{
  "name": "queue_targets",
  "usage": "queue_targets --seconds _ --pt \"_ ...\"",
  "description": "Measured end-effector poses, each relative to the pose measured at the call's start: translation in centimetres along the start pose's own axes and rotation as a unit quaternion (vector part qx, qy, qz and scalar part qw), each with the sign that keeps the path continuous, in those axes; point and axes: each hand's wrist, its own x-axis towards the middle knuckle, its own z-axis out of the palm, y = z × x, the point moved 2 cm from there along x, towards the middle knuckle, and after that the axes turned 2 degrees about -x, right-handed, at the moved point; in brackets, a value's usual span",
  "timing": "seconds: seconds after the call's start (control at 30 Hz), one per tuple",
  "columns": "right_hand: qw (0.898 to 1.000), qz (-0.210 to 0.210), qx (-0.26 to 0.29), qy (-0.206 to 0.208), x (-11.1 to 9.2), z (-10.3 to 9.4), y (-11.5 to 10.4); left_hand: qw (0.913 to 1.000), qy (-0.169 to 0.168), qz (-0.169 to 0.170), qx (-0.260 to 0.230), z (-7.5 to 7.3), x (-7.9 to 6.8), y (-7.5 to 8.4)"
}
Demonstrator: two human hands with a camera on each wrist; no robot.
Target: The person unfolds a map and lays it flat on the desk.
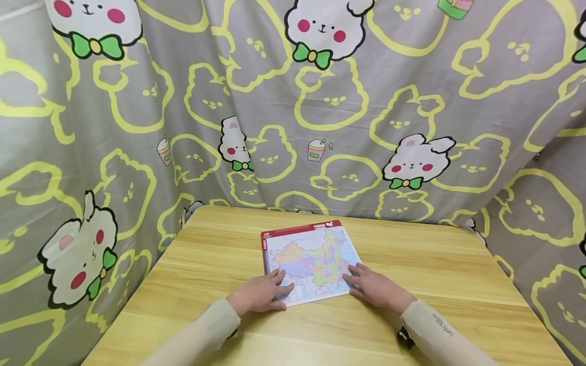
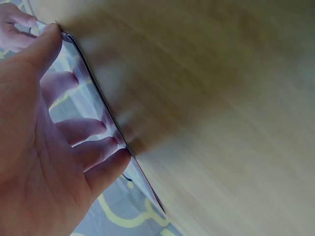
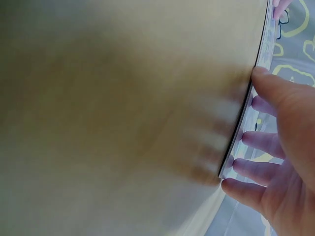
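A thin map board (image 1: pixel 316 259) with a red strip along its top and left side lies flat on the wooden table, slightly turned. It shows a coloured map of China. My left hand (image 1: pixel 258 294) rests on its lower left part with the fingers spread. On the right edge, the fingertips of my right hand (image 1: pixel 377 287) touch the board. The left wrist view shows my left thumb (image 2: pixel 47 46) at the board's dark edge and the other fingers over its glossy face. In the right wrist view, my right thumb (image 3: pixel 261 73) also meets that edge.
The wooden table (image 1: pixel 206 254) stretches around the board on all sides. Behind it and at both sides hangs a grey curtain (image 1: pixel 274 101) with yellow outlines and white cartoon rabbits. A dark device (image 1: pixel 405 337) sits under the right wrist.
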Motion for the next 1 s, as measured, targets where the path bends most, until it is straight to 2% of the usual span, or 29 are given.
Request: queue_targets --seconds 0.33,0.7,1.0 --pt "0.999 0.022 0.023 -0.013 0.5 -0.3 0.6 0.9998 0.001 0.017 0.014 -0.4 0.0 0.9" --pt "0.999 0.021 0.028 -0.011 1.2 0.1 1.7 0.9993 -0.001 0.029 0.022 -0.4 0.3 1.9" --pt "0.999 0.029 0.039 -0.015 1.7 0.0 2.3 0.9992 -0.007 0.023 0.033 -0.4 0.7 2.5"
